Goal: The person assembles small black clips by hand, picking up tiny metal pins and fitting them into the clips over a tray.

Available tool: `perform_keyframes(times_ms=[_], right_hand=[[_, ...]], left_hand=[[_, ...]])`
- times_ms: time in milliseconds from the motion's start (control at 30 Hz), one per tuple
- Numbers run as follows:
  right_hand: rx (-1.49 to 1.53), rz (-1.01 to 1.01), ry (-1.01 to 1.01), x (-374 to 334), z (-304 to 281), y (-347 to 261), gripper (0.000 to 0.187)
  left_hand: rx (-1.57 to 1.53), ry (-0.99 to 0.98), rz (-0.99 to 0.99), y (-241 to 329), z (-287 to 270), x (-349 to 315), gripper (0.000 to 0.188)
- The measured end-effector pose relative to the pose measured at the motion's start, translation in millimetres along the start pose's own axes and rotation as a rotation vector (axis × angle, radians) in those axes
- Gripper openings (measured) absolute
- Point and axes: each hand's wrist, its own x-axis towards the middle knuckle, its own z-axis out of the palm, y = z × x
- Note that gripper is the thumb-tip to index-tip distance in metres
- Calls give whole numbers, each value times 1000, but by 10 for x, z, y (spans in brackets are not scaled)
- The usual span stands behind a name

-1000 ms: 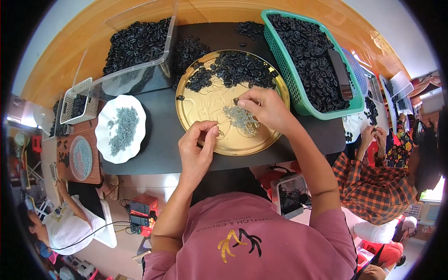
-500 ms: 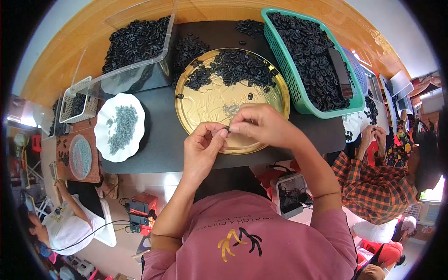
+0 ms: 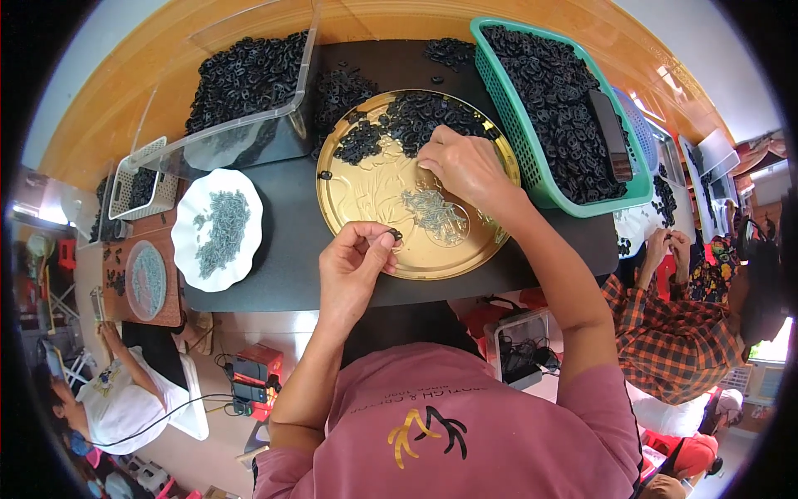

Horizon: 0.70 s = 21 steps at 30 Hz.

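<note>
My left hand [image 3: 356, 259] is closed at the near rim of the round gold tray [image 3: 366, 187], pinching a small black plastic piece [image 3: 394, 235] between thumb and fingertips. Over the tray's right half, my right hand [image 3: 470, 170] has its fingers curled down beside the heap of black plastic pieces [image 3: 428, 116]. Whatever its fingertips hold, if anything, is hidden beneath the hand. Thin silvery metal pins [image 3: 436, 216] lie in a loose pile below my right wrist, on the tray's bare gold surface. A single black piece [image 3: 325, 175] rests by the tray's left rim.
Left of the tray stand a white scalloped plate [image 3: 184, 241] of metal pins and a clear bin [image 3: 287, 125] full of black pieces. A green basket [image 3: 519, 141] heaped with more stands on the right, a dark phone [image 3: 609, 133] on top. Co-workers [image 3: 673, 324] sit at both sides.
My right hand has left my left hand and moved up and away to the black heap, uncovering the metal pins. My left hand stays near the tray's rim with the black piece.
</note>
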Motion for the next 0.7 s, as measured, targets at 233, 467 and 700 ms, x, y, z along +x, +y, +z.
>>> perform_keyframes(times_ms=[233,467,700], right_hand=[[-51,-46,-66,80,-18,-17,13],[-75,-78,-37,100,-33,-53,15],[738,227,11,-190,-318,-258,6]], left_hand=[[-27,-22,-6,28,-3,20,10],[-237,-26,-83,77,15,61,9],[-291,-21,-96,82,28,67,8]])
